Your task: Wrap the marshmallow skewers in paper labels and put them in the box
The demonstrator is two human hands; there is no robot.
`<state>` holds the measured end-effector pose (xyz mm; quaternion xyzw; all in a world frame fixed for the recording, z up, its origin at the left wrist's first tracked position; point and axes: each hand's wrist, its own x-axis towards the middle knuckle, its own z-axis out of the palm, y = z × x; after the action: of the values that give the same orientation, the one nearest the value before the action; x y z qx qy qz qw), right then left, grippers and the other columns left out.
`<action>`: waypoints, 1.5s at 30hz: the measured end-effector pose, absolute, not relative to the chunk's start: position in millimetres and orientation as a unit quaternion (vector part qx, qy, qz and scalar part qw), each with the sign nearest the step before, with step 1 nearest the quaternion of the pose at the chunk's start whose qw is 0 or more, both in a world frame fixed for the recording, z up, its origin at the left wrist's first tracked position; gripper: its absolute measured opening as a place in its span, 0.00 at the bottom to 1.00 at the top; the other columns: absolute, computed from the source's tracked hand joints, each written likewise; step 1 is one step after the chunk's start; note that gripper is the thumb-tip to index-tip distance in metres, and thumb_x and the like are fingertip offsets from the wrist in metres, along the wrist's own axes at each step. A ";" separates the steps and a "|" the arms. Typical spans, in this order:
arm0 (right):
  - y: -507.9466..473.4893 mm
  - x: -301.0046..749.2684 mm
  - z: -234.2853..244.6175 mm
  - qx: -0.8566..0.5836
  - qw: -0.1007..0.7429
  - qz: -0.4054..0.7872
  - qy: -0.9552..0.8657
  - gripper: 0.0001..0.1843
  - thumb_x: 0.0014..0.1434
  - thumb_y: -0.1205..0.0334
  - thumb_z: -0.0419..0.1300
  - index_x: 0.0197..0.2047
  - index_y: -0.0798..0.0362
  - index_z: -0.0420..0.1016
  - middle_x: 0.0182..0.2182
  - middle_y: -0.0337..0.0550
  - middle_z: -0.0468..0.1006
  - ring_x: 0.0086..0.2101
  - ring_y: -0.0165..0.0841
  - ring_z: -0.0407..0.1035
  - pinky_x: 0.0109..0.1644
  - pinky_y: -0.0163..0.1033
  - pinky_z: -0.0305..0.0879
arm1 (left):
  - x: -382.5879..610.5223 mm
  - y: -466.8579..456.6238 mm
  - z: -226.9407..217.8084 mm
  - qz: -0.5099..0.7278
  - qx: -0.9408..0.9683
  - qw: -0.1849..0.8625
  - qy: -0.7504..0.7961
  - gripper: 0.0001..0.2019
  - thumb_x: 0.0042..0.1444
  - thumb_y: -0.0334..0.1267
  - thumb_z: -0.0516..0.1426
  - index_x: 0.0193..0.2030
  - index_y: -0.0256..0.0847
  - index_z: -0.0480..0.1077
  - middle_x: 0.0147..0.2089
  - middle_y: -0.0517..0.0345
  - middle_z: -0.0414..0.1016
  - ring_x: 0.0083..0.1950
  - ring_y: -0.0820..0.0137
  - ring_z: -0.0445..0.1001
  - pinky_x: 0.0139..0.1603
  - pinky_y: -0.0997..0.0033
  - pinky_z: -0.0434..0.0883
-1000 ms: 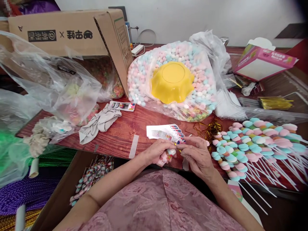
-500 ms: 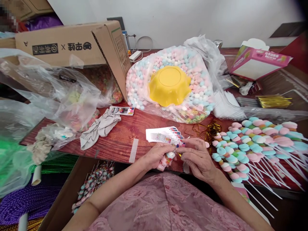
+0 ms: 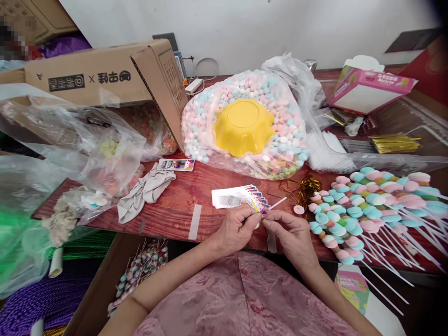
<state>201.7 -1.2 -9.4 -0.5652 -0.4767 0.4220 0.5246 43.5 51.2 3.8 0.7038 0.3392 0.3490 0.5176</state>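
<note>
My left hand (image 3: 235, 229) is closed around a wrapped candy skewer, whose white stick (image 3: 279, 203) pokes out up and to the right. My right hand (image 3: 290, 229) pinches a thin gold twist tie (image 3: 255, 206) at the neck of the wrapping, fingertips touching those of the left hand. Just behind both hands lies a fanned stack of printed labels (image 3: 238, 197). A loose pink candy disc (image 3: 298, 209) sits on the red table (image 3: 175, 205) to the right.
Several finished pastel candy skewers (image 3: 367, 205) lie at right beside a gold tie bundle (image 3: 304, 186). A big bag of pastel candies (image 3: 280, 140) carries an upturned yellow bowl (image 3: 243, 126). Cardboard box (image 3: 105, 74), plastic bags, grey cloth (image 3: 145, 191) at left; pink box (image 3: 371, 88) far right.
The skewer has turned in my left hand, its stick now pointing up-right, and most of the candy is hidden in my palm. The pink candy disc has come into sight beside my right hand.
</note>
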 end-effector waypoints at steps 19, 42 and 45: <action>1.0 215.3 31.6 -0.313 0.342 0.117 -0.879 0.11 0.61 0.72 0.48 0.34 0.53 0.70 0.27 0.44 0.73 0.34 0.35 0.66 0.39 0.43 0.63 | 14.0 75.4 31.5 -0.058 0.494 0.819 0.285 0.18 0.44 0.53 0.64 0.28 0.37 0.74 0.21 0.61 0.70 0.14 0.80 0.60 0.10 0.82 0.52; 5.4 198.0 50.6 -0.251 0.246 -0.033 -0.936 0.12 0.64 0.74 0.49 0.37 0.55 0.73 0.38 0.47 0.77 0.47 0.40 0.68 0.47 0.50 0.58 | 7.8 129.1 40.7 -0.075 0.664 0.719 0.192 0.13 0.26 0.41 0.72 0.21 0.42 0.77 0.20 0.63 0.72 0.23 0.70 0.69 0.21 0.74 0.64; 8.0 197.4 43.4 -0.275 0.183 -0.061 -0.942 0.15 0.63 0.75 0.47 0.33 0.56 0.72 0.30 0.45 0.75 0.35 0.36 0.67 0.40 0.47 0.55 | 7.1 130.5 67.7 -0.026 0.792 0.572 0.213 0.09 0.34 0.38 0.70 0.19 0.42 0.73 0.20 0.61 0.69 0.26 0.70 0.66 0.28 0.72 0.65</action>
<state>197.4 8.0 43.4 -0.2747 -0.9420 -0.0611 0.1829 7.1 130.5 67.7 0.7916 0.2133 -0.0262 0.5721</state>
